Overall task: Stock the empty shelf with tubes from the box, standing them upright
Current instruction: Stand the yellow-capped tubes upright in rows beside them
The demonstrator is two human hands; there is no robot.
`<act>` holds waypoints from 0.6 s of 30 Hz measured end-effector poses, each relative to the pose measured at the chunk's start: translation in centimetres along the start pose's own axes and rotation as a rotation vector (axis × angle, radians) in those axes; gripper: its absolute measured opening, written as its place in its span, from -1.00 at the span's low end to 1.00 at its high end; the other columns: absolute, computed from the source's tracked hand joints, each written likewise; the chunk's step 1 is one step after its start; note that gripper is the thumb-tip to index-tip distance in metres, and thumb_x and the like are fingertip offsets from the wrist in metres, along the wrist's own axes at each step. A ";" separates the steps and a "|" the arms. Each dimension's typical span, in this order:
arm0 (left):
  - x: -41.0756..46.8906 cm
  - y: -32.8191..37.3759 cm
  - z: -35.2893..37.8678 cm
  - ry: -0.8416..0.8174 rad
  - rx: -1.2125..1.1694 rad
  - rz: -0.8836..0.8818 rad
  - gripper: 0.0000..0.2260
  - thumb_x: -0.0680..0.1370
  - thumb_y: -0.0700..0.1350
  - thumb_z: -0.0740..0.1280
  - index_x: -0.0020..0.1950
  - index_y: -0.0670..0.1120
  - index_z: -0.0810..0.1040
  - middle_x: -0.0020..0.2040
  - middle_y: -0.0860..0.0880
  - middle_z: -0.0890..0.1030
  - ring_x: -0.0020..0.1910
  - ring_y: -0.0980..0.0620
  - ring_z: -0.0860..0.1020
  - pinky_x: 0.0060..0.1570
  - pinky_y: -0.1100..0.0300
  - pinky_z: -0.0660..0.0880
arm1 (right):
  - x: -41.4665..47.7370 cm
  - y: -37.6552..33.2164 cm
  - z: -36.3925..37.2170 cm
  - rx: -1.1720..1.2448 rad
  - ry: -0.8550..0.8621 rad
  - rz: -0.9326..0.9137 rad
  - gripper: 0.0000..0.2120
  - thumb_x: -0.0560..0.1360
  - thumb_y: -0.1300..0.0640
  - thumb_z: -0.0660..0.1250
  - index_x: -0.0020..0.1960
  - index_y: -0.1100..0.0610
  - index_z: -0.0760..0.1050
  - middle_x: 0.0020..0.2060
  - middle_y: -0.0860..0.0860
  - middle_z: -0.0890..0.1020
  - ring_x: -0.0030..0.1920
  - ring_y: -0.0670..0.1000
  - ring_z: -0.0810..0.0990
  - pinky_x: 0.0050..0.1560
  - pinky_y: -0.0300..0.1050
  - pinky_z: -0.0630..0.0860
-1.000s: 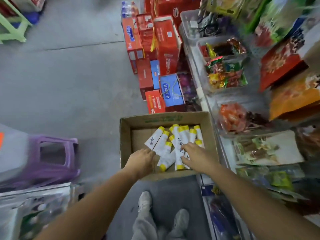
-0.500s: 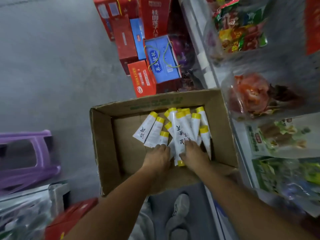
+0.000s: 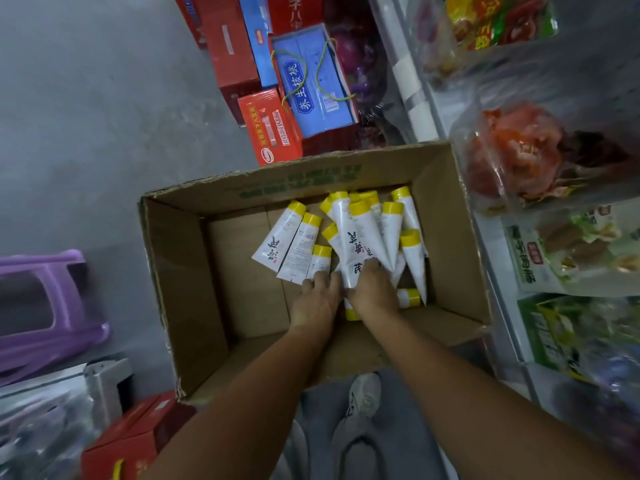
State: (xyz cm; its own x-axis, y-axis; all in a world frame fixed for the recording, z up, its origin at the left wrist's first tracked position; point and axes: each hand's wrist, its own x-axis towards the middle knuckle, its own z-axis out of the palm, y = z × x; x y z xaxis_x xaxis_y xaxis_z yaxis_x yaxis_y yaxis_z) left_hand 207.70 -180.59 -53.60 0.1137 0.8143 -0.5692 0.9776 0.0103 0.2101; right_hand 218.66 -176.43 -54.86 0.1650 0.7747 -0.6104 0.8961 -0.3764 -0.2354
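Head view: nearest, a grey shoe (image 3: 363, 396) shows under the cardboard box (image 3: 180, 278) on the floor, and both arms reach in. The left hand (image 3: 317, 301) sets its fingertips on the flat tails of the tubes (image 3: 360, 233), grip impossible to call, while the right hand (image 3: 374, 294) just beside it curls its fingers over a bunch of these white, yellow-capped tubes, heaped flat in the box's right half. Beyond, a purple stool (image 3: 45, 306) sits left, a blue gift box (image 3: 311, 88) behind the far wall
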 end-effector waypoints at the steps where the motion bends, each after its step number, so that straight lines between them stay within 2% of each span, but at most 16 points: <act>1: -0.1 0.0 0.0 0.002 -0.023 -0.021 -0.59 0.61 -0.13 0.24 0.44 -0.07 0.23 0.26 -0.12 0.38 0.19 -0.14 0.44 -0.14 0.07 0.50 | 0.1 0.1 -0.1 0.038 -0.010 0.006 -0.44 0.42 0.00 0.50 0.28 0.21 0.37 0.22 0.17 0.55 0.26 0.20 0.52 0.14 0.04 0.51; 3: -0.2 -0.3 0.1 0.006 -0.044 -0.046 -0.55 0.58 -0.08 0.31 0.42 -0.04 0.24 0.24 -0.10 0.39 0.18 -0.14 0.43 -0.20 0.08 0.43 | 0.2 0.2 -0.4 0.115 -0.058 0.013 -0.43 0.37 -0.03 0.54 0.25 0.20 0.43 0.19 0.16 0.59 0.22 0.19 0.55 0.11 0.01 0.52; 5: -0.3 -0.9 -0.3 -0.007 0.012 -0.034 -0.51 0.56 -0.04 0.34 0.43 -0.01 0.23 0.25 -0.10 0.39 0.19 -0.14 0.42 -0.16 0.08 0.41 | 0.4 0.3 -0.9 0.163 -0.141 -0.007 -0.41 0.33 -0.03 0.58 0.25 0.19 0.49 0.19 0.13 0.61 0.20 0.16 0.57 0.10 -0.05 0.50; 8: -0.5 -1.9 -1.2 0.001 0.154 0.021 -0.55 0.59 -0.05 0.25 0.46 -0.04 0.26 0.27 -0.13 0.45 0.21 -0.16 0.44 0.15 -0.01 0.38 | 0.6 0.6 -1.6 0.260 -0.276 -0.015 -0.44 0.37 -0.04 0.55 0.28 0.17 0.53 0.21 0.09 0.62 0.20 0.14 0.57 0.09 -0.11 0.48; 11: -0.9 -2.7 -1.9 -0.003 0.230 0.044 -0.54 0.59 0.00 0.22 0.48 -0.04 0.26 0.27 -0.12 0.49 0.23 -0.16 0.46 0.29 -0.06 0.32 | 0.1 0.9 -2.0 0.349 -0.329 0.009 -0.50 0.43 -0.05 0.49 0.30 0.15 0.55 0.22 0.07 0.62 0.22 0.12 0.57 0.22 -0.02 0.50; 14: -1.6 -3.2 -2.6 -0.033 0.277 0.076 -0.60 0.63 -0.02 0.16 0.45 -0.08 0.27 0.26 -0.13 0.49 0.24 -0.16 0.46 0.29 -0.04 0.30 | -0.2 1.1 -2.5 0.409 -0.365 0.062 -0.53 0.46 -0.03 0.47 0.30 0.14 0.55 0.24 0.06 0.62 0.24 0.13 0.56 0.29 0.11 0.49; 18: -3.1 -3.9 -3.7 -0.086 0.311 0.060 -0.66 0.64 -0.01 0.16 0.39 -0.07 0.34 0.25 -0.13 0.47 0.21 -0.15 0.47 0.19 0.00 0.35 | -1.0 1.1 -4.2 0.521 -0.390 0.208 -0.40 0.41 0.05 0.51 0.39 0.18 0.46 0.29 0.04 0.57 0.27 0.11 0.54 0.31 0.08 0.48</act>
State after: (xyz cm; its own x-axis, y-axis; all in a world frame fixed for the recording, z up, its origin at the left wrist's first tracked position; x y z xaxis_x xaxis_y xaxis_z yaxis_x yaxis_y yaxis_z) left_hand 202.88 -181.00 -49.74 0.1748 0.7561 -0.6307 0.9743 -0.2252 0.0000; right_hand 221.17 -175.52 -51.30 0.0642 0.4571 -0.8871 0.5302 -0.7687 -0.3578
